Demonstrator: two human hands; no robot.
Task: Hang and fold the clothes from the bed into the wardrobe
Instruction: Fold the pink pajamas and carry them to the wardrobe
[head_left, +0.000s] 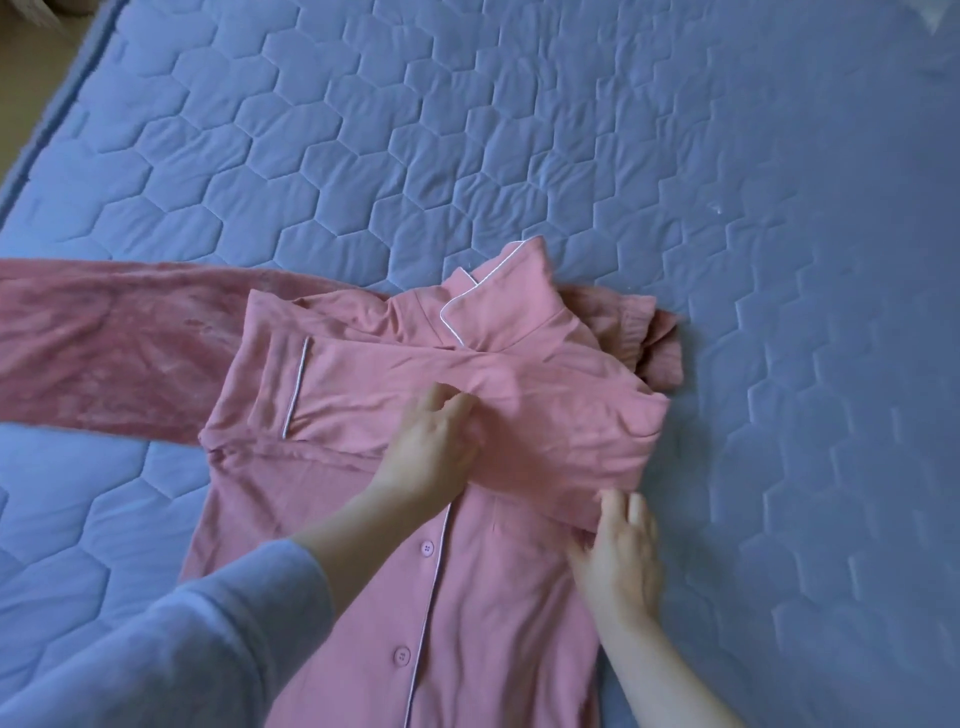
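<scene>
Quilted bed (467, 156): pink shirt (493, 597) runs lengthwise away from body; left hand (431, 447) pinches folded sleeve (561, 415), right hand (621, 556) flat alongside.

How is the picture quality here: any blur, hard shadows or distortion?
Head view: soft, dim, bluish light, no hard shadows; the blue quilted mattress bows at its left edge from wide-angle distortion; slight motion blur on the left hand and right hand over the pink button-up pyjama shirt.

Soft grey-blue long sleeve (171, 649)
</scene>
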